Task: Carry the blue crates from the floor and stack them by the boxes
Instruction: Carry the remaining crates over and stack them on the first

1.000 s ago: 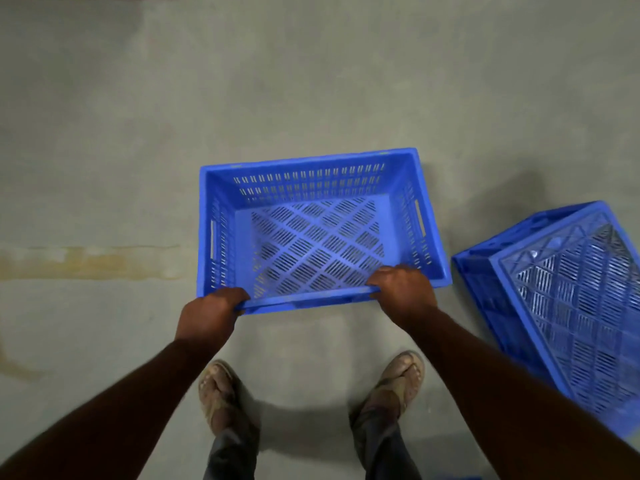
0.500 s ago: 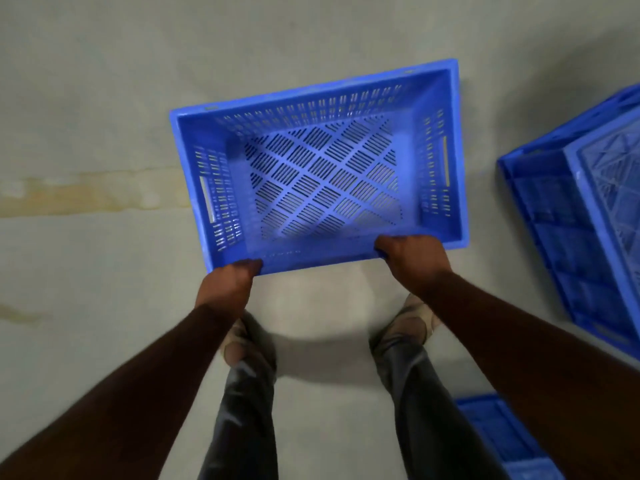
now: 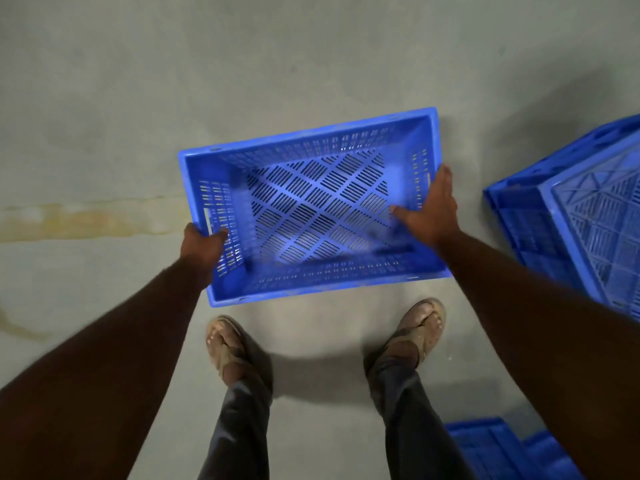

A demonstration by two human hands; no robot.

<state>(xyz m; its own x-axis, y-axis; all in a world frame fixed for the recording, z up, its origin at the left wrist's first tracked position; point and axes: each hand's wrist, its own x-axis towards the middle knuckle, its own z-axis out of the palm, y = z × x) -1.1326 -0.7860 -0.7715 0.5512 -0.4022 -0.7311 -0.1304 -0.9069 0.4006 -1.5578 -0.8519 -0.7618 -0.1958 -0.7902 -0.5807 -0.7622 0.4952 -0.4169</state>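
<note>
Blue crate [image 3: 311, 209]: left hand [image 3: 202, 245], right hand [image 3: 433, 209] grip opposite ends (arms outstretched).

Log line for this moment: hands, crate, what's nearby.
left hand grips blue crate left wall | right hand pinches right wall, thumb inside | crate off floor, open side up | upturned crate at right

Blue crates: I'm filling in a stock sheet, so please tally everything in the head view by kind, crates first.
Blue crates: 3 (held crate, tipped crate, crate corner at bottom edge)
Hands: 2 (left hand, right hand)
Sandals: 2 (left sandal, right sandal)
Total: 7
</note>
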